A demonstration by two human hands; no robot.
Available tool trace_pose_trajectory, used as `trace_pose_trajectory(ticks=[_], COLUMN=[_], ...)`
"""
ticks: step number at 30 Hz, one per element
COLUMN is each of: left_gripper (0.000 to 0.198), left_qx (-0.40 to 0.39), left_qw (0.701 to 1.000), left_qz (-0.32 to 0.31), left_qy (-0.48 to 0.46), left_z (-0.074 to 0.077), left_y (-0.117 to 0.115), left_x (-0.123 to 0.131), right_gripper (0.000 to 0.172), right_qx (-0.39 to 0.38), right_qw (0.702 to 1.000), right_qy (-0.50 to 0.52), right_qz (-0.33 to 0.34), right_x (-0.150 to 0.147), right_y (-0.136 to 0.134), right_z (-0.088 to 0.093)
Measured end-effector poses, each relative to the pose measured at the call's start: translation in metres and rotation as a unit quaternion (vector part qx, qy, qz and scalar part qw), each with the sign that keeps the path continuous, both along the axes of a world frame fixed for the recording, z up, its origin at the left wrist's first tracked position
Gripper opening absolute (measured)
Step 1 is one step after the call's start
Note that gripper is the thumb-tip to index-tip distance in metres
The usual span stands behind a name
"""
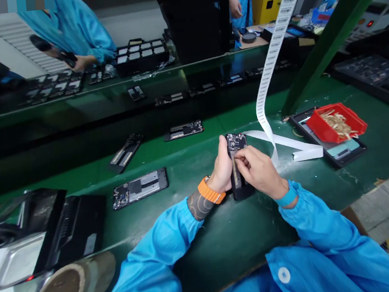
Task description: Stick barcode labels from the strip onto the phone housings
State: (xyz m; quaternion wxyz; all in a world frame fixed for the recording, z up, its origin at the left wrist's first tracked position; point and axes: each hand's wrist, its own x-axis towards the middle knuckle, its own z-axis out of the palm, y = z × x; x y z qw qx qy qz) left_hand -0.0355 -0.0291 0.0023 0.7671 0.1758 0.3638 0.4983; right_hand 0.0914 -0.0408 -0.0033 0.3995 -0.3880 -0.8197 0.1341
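Observation:
My left hand [221, 168] is wrapped round the left side of an opened phone body [242, 189], held upright over the green bench. Bare circuitry shows at the phone's top end, and a pale strip runs down its middle. Over that strip, my right hand [256, 167] pinches with thumb and forefinger; whatever lies between the fingertips is too small to make out. Another opened phone body [140, 188] lies on the bench to the left. Farther back are two more, a tilted phone body [126, 152] and a phone body [184, 130] lying crosswise.
A long strip of barcode labels [272, 60] hangs down to the bench right of my hands. Beyond it, a red bin [359, 123] of pale strips rests on a dark tray [347, 156]. A cardboard tube [96, 270] and black device [81, 221] stand left. Co-workers are across the bench.

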Motion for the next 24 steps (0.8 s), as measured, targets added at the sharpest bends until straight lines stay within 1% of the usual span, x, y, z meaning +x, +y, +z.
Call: trace_pose_trajectory(ticks=[3,8,15,18,20,24], left_gripper=[0.065,0.064,0.067,0.066,0.065,0.059], left_qx=[0.000,0.009,0.000,-0.008,-0.005,0.006], left_qw=[1.000,1.000,0.998,0.997,0.995,0.989], left_qz=[0.010,-0.011,-0.036,-0.027,-0.021,-0.005], left_qy=[0.022,0.016,0.054,0.072,0.092,0.146], left_z=[0.000,0.004,0.002,0.002,0.004,0.006], left_y=[-0.004,-0.005,-0.007,-0.008,-0.009,-0.011], left_x=[0.003,0.002,0.001,0.001,0.002,0.003], right_gripper=[0.017,0.016,0.014,0.015,0.016,0.010], right_qx=[-0.002,-0.003,0.005,0.008,-0.007,-0.068], right_qw=[1.000,0.999,0.999,0.999,0.999,0.997], right_qy=[0.007,0.042,0.040,0.039,0.037,0.032], right_qz=[0.005,0.025,0.028,0.029,0.029,0.029], right_x=[-0.002,0.004,0.004,0.003,0.004,0.007], right_y=[0.002,0.003,0.002,0.001,0.001,0.002], right_z=[-0.002,0.000,0.000,0.002,0.005,0.012])
